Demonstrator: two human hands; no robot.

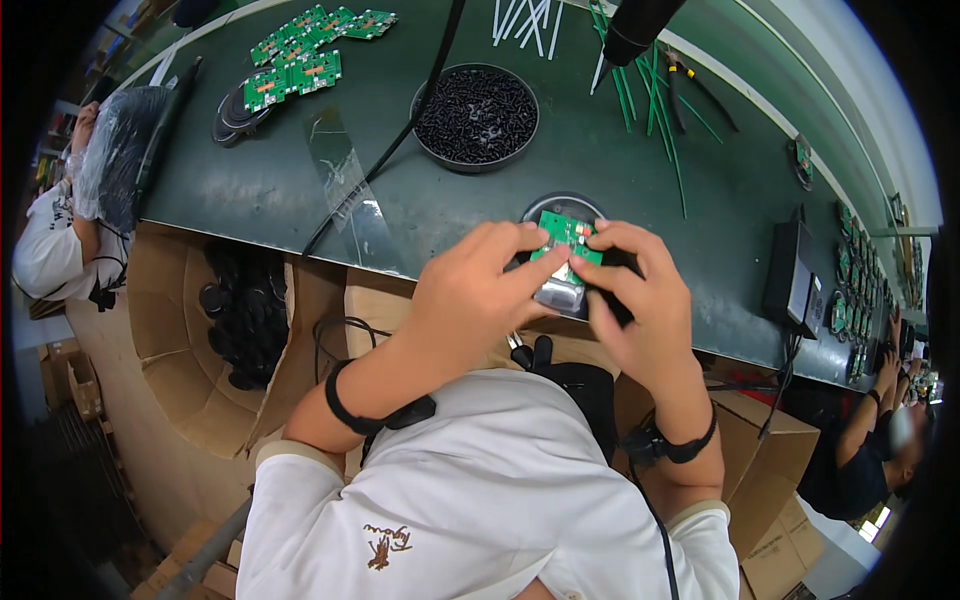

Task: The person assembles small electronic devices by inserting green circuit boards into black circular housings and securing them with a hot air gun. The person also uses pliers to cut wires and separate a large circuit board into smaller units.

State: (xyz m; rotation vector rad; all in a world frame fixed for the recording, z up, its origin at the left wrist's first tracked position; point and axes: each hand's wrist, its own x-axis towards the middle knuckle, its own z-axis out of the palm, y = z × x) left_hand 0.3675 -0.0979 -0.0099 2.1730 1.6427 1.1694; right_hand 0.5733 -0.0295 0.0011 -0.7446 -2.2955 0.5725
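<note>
A circuit board (566, 236) is sitting between the left hand (478, 292) and right hand (634, 298); a screw tray (476, 117) is lying beyond them, boxes (190, 340) lying left.

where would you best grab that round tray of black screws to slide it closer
Probably by the rim of the round tray of black screws at its near edge, coming from the person's side of the green workbench. The tray is shallow and lies flat, so fingers can pinch the thin wall there. The black cable crosses by its left side, and the screws fill the middle.
</note>
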